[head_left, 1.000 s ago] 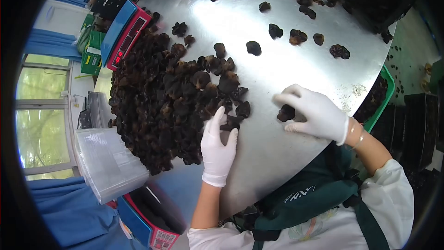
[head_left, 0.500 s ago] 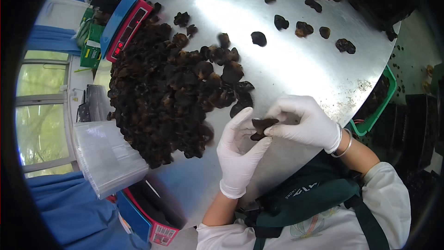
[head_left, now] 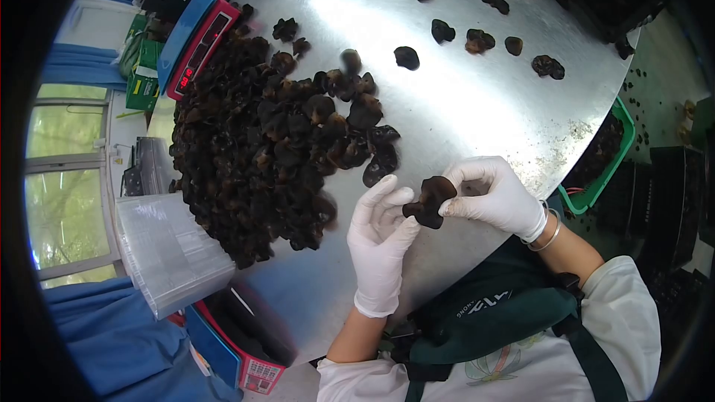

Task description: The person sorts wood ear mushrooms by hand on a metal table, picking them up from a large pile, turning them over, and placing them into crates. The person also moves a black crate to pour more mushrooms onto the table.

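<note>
A dark brown wood ear mushroom (head_left: 430, 202) is held over the steel table with its broad face towards me. My right hand (head_left: 495, 197), in a white glove, pinches it at its right edge between thumb and fingers. My left hand (head_left: 381, 249), also gloved, is open around the other side, fingers and thumb apart, their tips right at the mushroom's left end. A large heap of wood ear mushrooms (head_left: 253, 141) lies to the left of my hands, its nearest pieces just beyond my left fingertips.
Loose mushrooms (head_left: 407, 58) are scattered across the far part of the steel table (head_left: 439, 123). A red and blue scale (head_left: 195, 48) stands behind the heap, another scale (head_left: 242, 353) at the lower left. Clear plastic bags (head_left: 173, 249) lie beside the heap; a green basket (head_left: 629, 138) sits off the right edge.
The mushroom has been turned from a folded, edge-on view to its broad face. My left fingers have opened away from it, while my right hand keeps its pinch.
</note>
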Demonstrator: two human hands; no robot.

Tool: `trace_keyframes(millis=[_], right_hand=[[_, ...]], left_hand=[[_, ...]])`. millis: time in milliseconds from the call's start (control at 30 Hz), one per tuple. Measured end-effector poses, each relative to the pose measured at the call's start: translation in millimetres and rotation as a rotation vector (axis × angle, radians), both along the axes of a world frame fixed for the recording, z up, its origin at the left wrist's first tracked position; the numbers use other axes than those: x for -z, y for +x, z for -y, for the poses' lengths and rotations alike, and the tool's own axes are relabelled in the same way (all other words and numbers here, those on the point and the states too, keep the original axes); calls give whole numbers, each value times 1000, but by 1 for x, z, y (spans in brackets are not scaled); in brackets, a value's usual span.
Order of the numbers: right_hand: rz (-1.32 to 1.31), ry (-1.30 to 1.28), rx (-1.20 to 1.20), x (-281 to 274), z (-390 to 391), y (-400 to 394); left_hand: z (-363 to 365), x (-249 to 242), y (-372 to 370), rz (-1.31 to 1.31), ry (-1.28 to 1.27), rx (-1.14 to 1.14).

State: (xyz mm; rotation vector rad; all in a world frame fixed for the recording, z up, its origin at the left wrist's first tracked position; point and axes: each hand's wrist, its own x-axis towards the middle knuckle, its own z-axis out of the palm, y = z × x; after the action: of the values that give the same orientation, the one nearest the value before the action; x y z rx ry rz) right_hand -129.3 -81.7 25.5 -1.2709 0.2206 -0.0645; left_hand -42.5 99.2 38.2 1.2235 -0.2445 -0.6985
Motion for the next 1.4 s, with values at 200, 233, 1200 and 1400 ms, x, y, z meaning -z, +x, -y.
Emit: trace_keyframes(millis=[200,233,1200,1400], right_hand=[[-133,88,10,0,-2,-2],[-112,119,23,0,-3,-2],[303,-1472,166,40,69,94],[161,-540,103,7,91,66]], left_hand=[[4,1,-3,-1,10,-10],[4,1,-2,2,11,-12],[85,26,77,1355,637,179],[60,17,92,1335,716,145]])
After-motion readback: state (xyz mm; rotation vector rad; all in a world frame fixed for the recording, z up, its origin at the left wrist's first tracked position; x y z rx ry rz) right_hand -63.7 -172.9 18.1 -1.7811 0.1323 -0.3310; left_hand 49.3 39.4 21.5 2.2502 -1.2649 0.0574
